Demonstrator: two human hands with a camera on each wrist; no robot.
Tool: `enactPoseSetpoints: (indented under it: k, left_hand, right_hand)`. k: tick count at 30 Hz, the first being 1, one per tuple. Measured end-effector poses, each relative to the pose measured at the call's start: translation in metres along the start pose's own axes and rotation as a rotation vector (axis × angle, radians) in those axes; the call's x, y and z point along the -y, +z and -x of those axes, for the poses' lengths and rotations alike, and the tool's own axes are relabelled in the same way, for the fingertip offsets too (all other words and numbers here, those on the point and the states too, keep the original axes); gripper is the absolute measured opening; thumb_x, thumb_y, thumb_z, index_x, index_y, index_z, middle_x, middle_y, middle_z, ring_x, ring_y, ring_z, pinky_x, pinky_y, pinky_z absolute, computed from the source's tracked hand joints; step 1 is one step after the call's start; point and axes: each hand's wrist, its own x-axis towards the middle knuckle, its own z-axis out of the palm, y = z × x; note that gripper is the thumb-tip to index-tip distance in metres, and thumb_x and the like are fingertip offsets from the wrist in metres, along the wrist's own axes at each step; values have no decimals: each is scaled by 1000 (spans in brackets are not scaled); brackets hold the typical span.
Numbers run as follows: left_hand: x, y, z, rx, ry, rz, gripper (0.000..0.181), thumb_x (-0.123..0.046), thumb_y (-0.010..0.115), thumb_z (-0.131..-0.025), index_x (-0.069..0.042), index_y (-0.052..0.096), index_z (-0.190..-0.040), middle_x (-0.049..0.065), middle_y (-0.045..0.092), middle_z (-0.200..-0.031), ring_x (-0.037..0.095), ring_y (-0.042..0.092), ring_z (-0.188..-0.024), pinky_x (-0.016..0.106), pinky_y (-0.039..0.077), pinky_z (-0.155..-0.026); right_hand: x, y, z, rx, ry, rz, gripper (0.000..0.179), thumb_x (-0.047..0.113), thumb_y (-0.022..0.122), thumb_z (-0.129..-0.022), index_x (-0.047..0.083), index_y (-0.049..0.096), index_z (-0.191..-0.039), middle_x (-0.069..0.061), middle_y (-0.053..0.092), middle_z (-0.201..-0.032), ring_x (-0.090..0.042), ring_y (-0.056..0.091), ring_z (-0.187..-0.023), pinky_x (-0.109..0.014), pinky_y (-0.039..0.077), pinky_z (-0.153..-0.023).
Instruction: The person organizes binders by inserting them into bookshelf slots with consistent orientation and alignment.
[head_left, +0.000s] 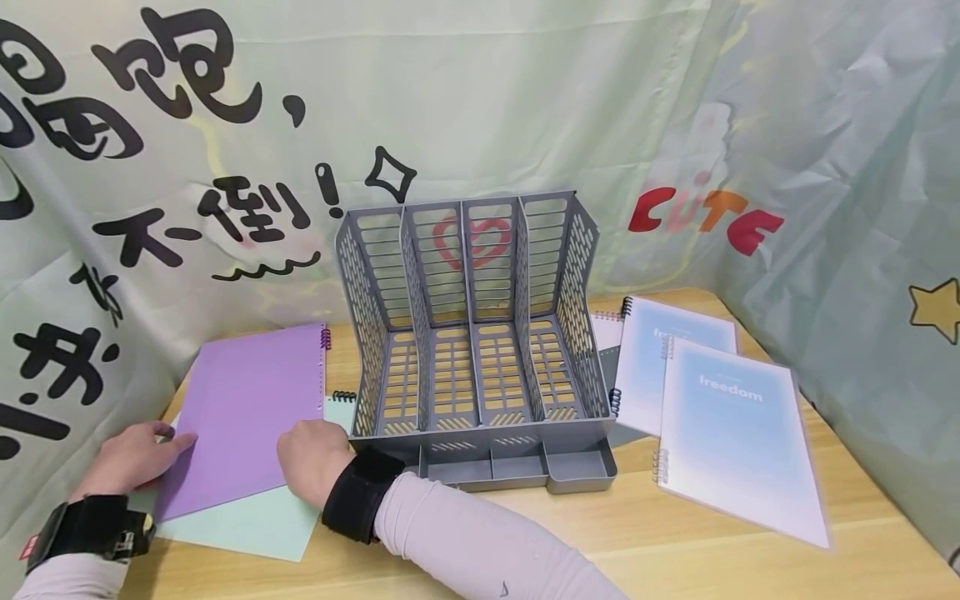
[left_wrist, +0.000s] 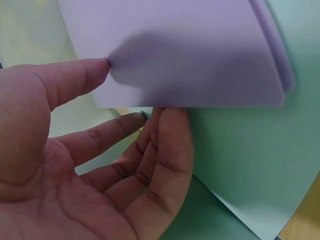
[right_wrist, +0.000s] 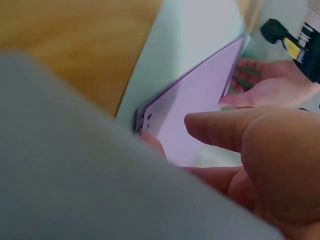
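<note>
A purple spiral notebook point(head_left: 251, 408) lies over a pale green notebook point(head_left: 262, 525) at the left of the table, its coil along the right edge. My left hand point(head_left: 131, 457) pinches the purple notebook's left edge; in the left wrist view the thumb presses the cover point(left_wrist: 200, 60) and the fingers curl at its underside. My right hand point(head_left: 315, 462) is at the notebook's right, bound edge. In the right wrist view its thumb point(right_wrist: 220, 129) lies over the purple cover and a fingertip is at the punched edge, with part of the hand hidden behind the blurred grey organizer.
A grey desk file organizer point(head_left: 483, 433) with several upright slots and small front trays stands mid-table, close by the right wrist. To its right, a blue-white "freedom" notebook point(head_left: 738, 442) overlaps a similar notebook point(head_left: 637, 367). A printed cloth point(head_left: 487, 100) hangs behind the table.
</note>
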Motion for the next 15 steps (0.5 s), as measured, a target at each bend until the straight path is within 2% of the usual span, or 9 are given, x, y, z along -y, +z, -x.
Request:
enactPoseSetpoints:
  k: [3, 9, 15]
  left_hand:
    - [-1, 0, 1, 6, -3, 15, 73, -43, 56, -106, 26, 48, -129, 42, 67, -115, 48, 67, -98, 59, 54, -83]
    - [-7, -1, 0, -8, 14, 94, 65, -40, 59, -107, 23, 49, -121, 35, 68, -102, 24, 72, -76, 37, 57, -64]
    - [-10, -8, -2, -26, 33, 123, 58, -42, 57, -108, 16, 53, -111, 24, 68, -92, 18, 69, -71, 34, 56, -61]
  right_hand:
    - [1, -2, -3, 4, 36, 50, 22, 32, 67, -106, 35, 81, -89, 17, 74, -84, 2, 58, -63, -22, 53, -46]
    - [-1, -11, -11, 48, 116, 30, 24, 34, 66, -105, 34, 81, -87, 17, 75, -88, 0, 61, -66, -22, 49, -48]
    - [-5, -23, -18, 137, 157, -43, 22, 36, 66, -104, 32, 84, -91, 15, 77, -92, -2, 62, -67, -23, 50, -51]
